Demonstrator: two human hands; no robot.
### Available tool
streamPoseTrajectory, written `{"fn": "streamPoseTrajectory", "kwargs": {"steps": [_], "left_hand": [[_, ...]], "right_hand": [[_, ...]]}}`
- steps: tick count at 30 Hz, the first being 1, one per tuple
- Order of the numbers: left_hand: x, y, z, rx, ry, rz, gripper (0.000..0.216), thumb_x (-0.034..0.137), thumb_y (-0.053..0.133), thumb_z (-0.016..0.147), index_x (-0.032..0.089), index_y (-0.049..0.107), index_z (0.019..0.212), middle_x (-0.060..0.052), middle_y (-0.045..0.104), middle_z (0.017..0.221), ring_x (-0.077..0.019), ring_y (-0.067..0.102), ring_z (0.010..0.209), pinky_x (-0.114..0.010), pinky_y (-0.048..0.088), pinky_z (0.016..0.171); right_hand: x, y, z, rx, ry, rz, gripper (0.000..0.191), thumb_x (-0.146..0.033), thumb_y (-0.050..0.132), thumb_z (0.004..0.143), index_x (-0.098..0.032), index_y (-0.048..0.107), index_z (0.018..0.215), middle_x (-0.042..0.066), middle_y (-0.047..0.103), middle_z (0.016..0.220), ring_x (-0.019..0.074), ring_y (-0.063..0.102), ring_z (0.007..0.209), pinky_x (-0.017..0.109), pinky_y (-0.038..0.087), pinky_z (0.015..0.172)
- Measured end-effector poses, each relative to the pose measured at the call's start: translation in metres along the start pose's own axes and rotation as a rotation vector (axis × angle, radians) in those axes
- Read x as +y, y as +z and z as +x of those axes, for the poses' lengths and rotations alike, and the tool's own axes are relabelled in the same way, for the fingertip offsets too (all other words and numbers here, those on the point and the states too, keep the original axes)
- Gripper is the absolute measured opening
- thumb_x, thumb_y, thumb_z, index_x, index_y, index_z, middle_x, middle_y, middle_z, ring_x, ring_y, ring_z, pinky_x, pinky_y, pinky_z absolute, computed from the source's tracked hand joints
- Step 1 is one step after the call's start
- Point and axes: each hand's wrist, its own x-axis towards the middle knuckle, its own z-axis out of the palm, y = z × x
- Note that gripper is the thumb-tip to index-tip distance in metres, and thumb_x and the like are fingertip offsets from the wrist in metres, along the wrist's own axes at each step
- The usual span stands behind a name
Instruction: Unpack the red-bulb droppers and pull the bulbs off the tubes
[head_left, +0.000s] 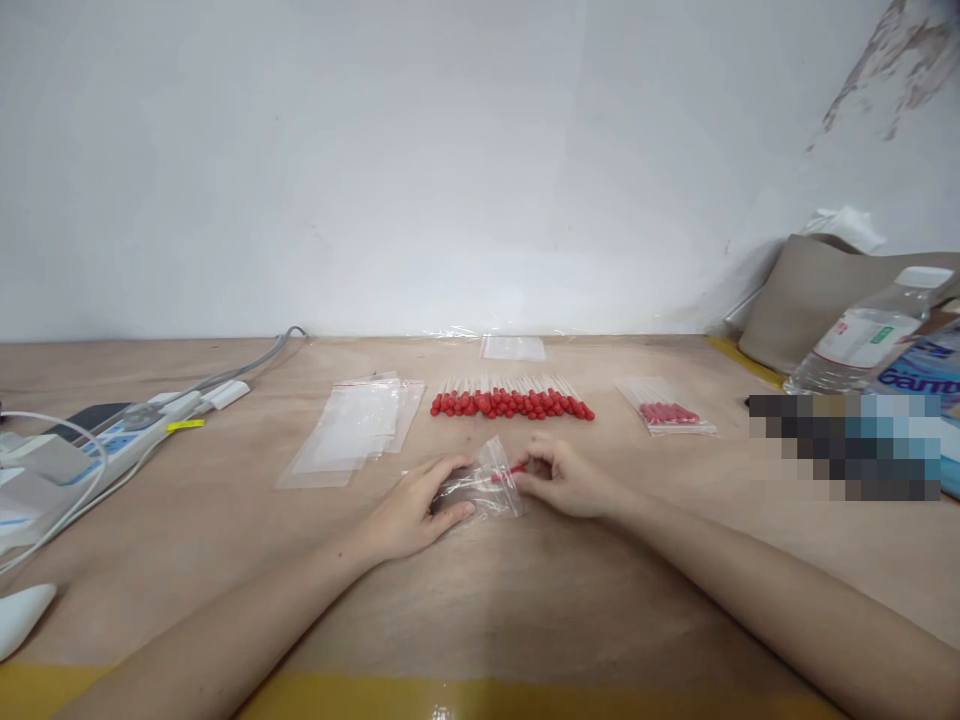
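Note:
My left hand (416,510) holds a small clear plastic bag (487,485) flat on the wooden table (525,600), fingers curled around its left end. My right hand (562,478) pinches a red-tipped swab (510,473) at the bag's open mouth. Just beyond my hands lies a row of several red-tipped swabs (512,402). A pile of empty clear bags (352,430) sits to the left of the row. A filled bag of red swabs (667,412) lies to the right.
A white power strip (127,440) with cables lies at the left. One more clear bag (514,347) rests near the wall. A water bottle (862,335), a beige pouch (817,290) and a blue packet (926,370) stand at the right. Yellow tape edges the table front.

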Motion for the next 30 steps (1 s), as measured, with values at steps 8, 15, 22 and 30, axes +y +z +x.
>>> {"fn": "streamPoseTrajectory", "kwargs": {"steps": [8, 15, 22, 30], "left_hand": [[-0.001, -0.002, 0.002, -0.094, 0.132, 0.189, 0.046, 0.034, 0.037, 0.09, 0.031, 0.027, 0.135, -0.002, 0.028, 0.142, -0.0231, 0.027, 0.129, -0.043, 0.027, 0.104], [0.002, -0.009, 0.004, -0.3, 0.219, 0.391, 0.05, 0.04, 0.026, 0.092, 0.032, 0.009, 0.139, 0.001, 0.011, 0.146, -0.0246, 0.004, 0.134, -0.053, 0.001, 0.107], [0.002, -0.008, 0.002, -0.353, 0.143, 0.401, 0.058, 0.051, 0.024, 0.09, 0.032, 0.0, 0.138, 0.0, 0.003, 0.146, -0.0256, 0.003, 0.134, -0.053, 0.001, 0.106], [0.001, -0.007, 0.002, -0.358, 0.138, 0.4, 0.064, 0.057, 0.027, 0.086, 0.032, -0.001, 0.138, -0.003, 0.002, 0.146, -0.0262, 0.003, 0.134, -0.053, 0.001, 0.106]], "right_hand": [[0.037, -0.085, 0.013, 0.629, 0.197, 0.261, 0.031, -0.046, 0.065, 0.065, -0.017, 0.06, 0.072, 0.002, 0.063, 0.066, 0.0118, 0.057, 0.06, 0.026, 0.047, 0.062], [0.071, -0.079, 0.014, 0.8, 0.132, -0.111, 0.027, -0.041, 0.062, 0.07, -0.018, 0.065, 0.083, 0.006, 0.066, 0.084, 0.0163, 0.061, 0.074, 0.032, 0.049, 0.073], [0.082, -0.062, 0.016, 0.571, 0.005, -0.413, 0.021, -0.035, 0.053, 0.079, -0.022, 0.067, 0.085, 0.004, 0.065, 0.088, 0.0169, 0.06, 0.08, 0.031, 0.047, 0.076], [0.053, -0.052, 0.008, 0.689, -0.086, -0.464, 0.021, -0.033, 0.049, 0.081, -0.019, 0.065, 0.081, 0.005, 0.063, 0.077, 0.0179, 0.057, 0.077, 0.033, 0.045, 0.074]]}}
